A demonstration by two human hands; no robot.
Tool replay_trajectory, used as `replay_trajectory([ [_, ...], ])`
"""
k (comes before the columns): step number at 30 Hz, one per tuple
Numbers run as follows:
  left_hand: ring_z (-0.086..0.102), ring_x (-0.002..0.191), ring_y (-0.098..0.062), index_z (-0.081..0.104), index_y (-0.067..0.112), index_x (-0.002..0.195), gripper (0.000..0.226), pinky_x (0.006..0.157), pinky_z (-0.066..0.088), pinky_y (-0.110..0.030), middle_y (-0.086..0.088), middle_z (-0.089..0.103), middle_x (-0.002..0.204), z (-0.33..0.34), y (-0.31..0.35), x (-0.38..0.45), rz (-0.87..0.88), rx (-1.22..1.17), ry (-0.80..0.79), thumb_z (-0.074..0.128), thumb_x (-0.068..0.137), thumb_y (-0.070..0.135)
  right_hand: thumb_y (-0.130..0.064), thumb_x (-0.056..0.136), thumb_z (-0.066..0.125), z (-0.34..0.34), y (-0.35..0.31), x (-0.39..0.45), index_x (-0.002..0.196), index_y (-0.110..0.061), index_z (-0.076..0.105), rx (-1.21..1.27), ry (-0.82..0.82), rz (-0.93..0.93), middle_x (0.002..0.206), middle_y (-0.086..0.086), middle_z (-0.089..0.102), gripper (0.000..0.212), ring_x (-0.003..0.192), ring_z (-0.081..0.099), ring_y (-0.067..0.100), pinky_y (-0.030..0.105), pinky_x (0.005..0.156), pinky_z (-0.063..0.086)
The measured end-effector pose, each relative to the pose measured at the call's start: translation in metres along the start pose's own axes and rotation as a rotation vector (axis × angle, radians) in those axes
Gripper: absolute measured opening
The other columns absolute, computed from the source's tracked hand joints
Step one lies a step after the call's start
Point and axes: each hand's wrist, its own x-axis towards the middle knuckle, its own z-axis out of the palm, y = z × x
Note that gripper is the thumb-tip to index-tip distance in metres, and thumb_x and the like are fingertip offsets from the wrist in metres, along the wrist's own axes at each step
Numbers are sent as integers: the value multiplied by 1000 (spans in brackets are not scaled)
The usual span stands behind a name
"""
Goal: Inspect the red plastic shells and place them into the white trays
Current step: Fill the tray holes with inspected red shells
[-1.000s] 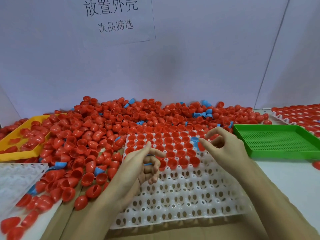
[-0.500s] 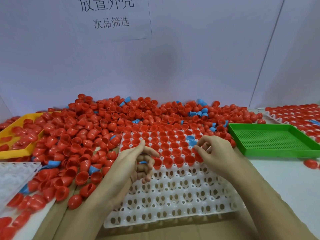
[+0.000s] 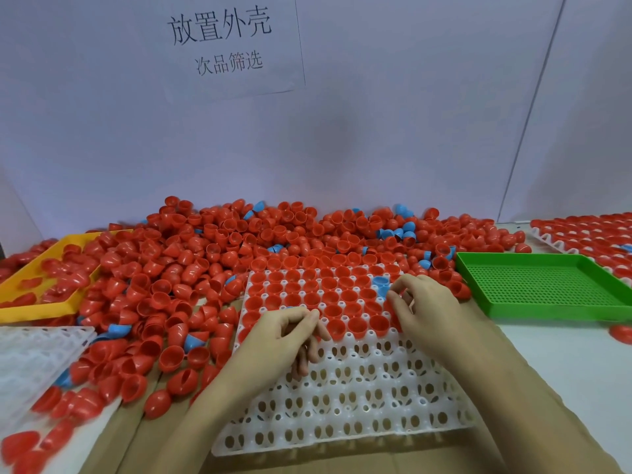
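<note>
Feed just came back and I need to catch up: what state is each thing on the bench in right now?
white tray: far rows filled with red shells, near rows empty
blue shell: seated in the tray among red ones
green tray: empty
yellow tray: holds some red shells
loose shell pile: heaped behind the tray
left hand: fingers curled over the tray
right hand: fingertips at the tray's filled rows

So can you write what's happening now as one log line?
step: filling white plastic tray | left hand: over tray | right hand: at red plastic shells | near rows: empty
</note>
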Motion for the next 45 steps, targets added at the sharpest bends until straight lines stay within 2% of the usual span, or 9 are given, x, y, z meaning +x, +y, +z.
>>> replay_trajectory([
  [9,62,48,-17,73,8,98,29,42,48,-22,-6,70,69,-52,21,77,-16,137,156,52,109,26,-30,105,59,-4,-15,-7,95,-34,63,116,20,-100,83,-13,62,11,73,60,6,17,61,44],
  [13,70,79,-20,68,14,107,17,72,57,-35,-3,72,94,-81,19,141,113,753,372,52,106,19,-38,108,50,-22,-28,-15,111,-40,56,62,-17,-87,79,-8,68,7,80,61,-2,6,56,42],
  [17,51,120,-27,61,10,122,21,84,55,-46,-8,54,127,-95,4,180,189,1281,262,51,105,19,-39,109,47,-32,-37,-17,114,-41,53,47,-48,-85,80,-8,70,8,86,58,-3,8,56,43],
  [25,39,144,-25,46,10,152,46,117,31,-44,-3,37,163,-97,-22,209,14,1650,43,41,107,19,-40,108,51,-22,-27,-14,109,-43,56,97,-15,-97,78,-11,68,7,68,64,9,18,48,46],
  [28,53,127,-23,60,9,137,38,102,39,-38,-2,54,146,-104,-20,200,197,1570,170,46,102,14,-36,108,52,-18,-25,-11,111,-38,59,185,-33,-68,80,-9,67,8,62,64,15,33,56,55],
  [33,65,105,-26,74,5,110,16,86,49,-39,-5,70,120,-87,3,150,736,1392,353,65,97,8,-35,108,54,-24,-32,-16,109,-37,62,90,-11,-75,78,-15,66,8,73,61,-10,6,54,42],
  [35,65,103,-24,76,6,106,14,88,53,-39,-3,71,112,-66,7,120,870,1228,352,75,93,12,-28,107,57,-22,-36,-16,110,-31,66,264,-27,-51,84,-11,68,9,69,65,-3,14,54,48],
  [38,61,108,-15,74,9,105,13,92,54,-29,4,67,112,-28,11,71,883,869,241,74,93,14,-31,104,64,-20,-43,-17,121,-33,65,565,-140,6,96,-5,72,17,78,73,13,31,71,62],
  [45,68,103,-9,64,15,112,25,81,55,-16,12,63,117,11,5,4,704,463,138,73,92,1,-29,99,70,-11,-50,-21,121,-26,71,805,-321,-95,105,-4,77,23,93,77,16,30,81,63],
])
